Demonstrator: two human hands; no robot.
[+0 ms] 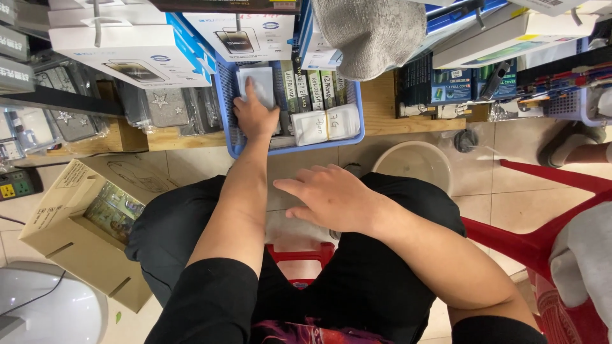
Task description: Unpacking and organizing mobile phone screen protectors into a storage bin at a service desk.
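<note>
While the person sits on a red stool [299,255] with knees apart, the left hand [254,114] reaches far forward into a blue basket [224,95] on the wooden shelf [382,105]. Its fingers lie flat on a small white packet [258,81] standing at the far left of the basket; whether they grip the packet or only press on it, I cannot tell. Right of that packet stands a row of flat packs [312,86], and two white packets [326,125] lie at the near right of the basket. The right hand [331,196] hovers open above the lap, fingers spread and pointing left, holding nothing. An open cardboard box [76,229] sits on the floor at left.
</note>
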